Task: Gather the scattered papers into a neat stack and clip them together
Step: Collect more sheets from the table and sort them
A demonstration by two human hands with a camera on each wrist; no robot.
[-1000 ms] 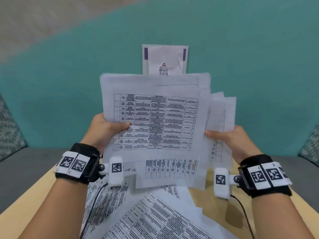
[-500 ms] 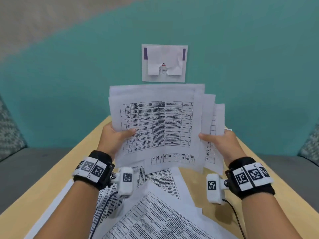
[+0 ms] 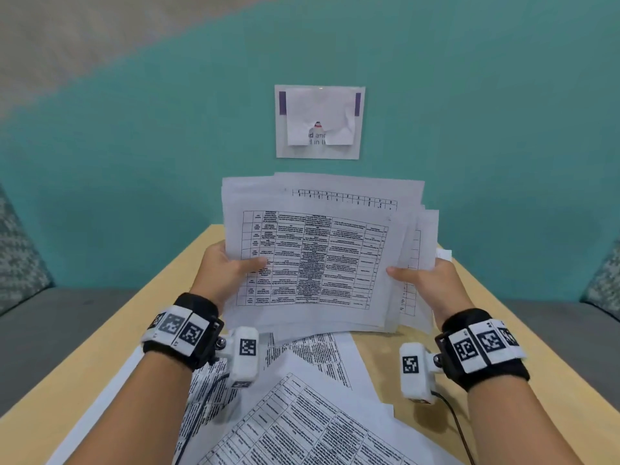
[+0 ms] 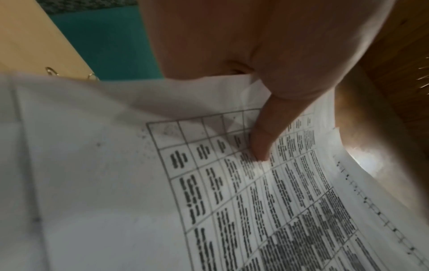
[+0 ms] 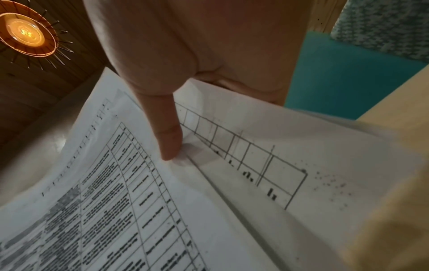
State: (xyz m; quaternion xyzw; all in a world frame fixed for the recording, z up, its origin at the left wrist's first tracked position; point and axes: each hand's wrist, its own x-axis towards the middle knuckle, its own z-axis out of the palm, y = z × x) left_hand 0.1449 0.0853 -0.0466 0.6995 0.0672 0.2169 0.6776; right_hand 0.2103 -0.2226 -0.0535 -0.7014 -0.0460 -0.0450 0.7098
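Lower now than a second ago, the stack (image 3: pixel 315 260) has come down from in front of the wall notice (image 3: pixel 318 121) — the whole notice shows above it, and the stack's bottom edge sits at or just above the loose sheets (image 3: pixel 312 407) on the tabletop (image 3: pixel 84 374). Both hands have dropped with it and sit further from the camera.

The left hand (image 3: pixel 223 268) grips the stack's left edge, thumb (image 4: pixel 262 139) laid flat across the printed table on the front page, fingers hidden behind the paper. The right hand (image 3: pixel 432 283) grips the right edge the same way, its thumb (image 5: pixel 168 139) pressing the front sheets while the fingers curl behind. Each grip is closed on the stack.

The stack stands roughly upright, leaning back a little, and it is not squared — several sheets stick out past the right side and one rides higher at the top, showing a row of small table cells. The loose sheets lie overlapped at angles near the wrists, printed side up. Two metal rings (image 4: pixel 52 70) show at the tabletop's edge in the left wrist view; what they belong to is unclear. A lit ceiling lamp (image 5: pixel 25 33) shows in the right wrist view.
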